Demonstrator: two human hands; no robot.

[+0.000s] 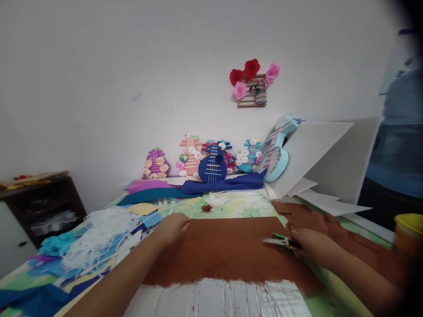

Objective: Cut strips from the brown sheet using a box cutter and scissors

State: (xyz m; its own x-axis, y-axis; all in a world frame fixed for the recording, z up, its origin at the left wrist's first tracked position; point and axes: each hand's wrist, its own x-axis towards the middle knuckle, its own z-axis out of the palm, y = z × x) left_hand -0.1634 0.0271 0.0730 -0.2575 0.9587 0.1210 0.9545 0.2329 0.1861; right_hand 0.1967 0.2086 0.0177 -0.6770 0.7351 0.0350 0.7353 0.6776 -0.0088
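Observation:
A brown sheet (228, 246) lies in front of me, partly over a white board (224, 301) with streaky marks on its surface. My left hand (173, 226) is closed at the sheet's upper left edge, seemingly pinching it; the fingertips are partly hidden. Over the sheet's right side, my right hand (304, 242) grips a pair of scissors (280, 241), whose blades point left. More brown material (320, 224) lies crumpled behind and to the right of this hand. A small brown scrap (206, 208) rests beyond the sheet's far edge.
White string (95, 237) and coloured scraps (33, 299) are heaped at the left. Decorated lute-shaped crafts (213, 165) stand along the wall. White boards (317, 154) lean at the back right, near a yellow-lidded tub (409, 224). A dark cabinet (46, 202) stands at the far left.

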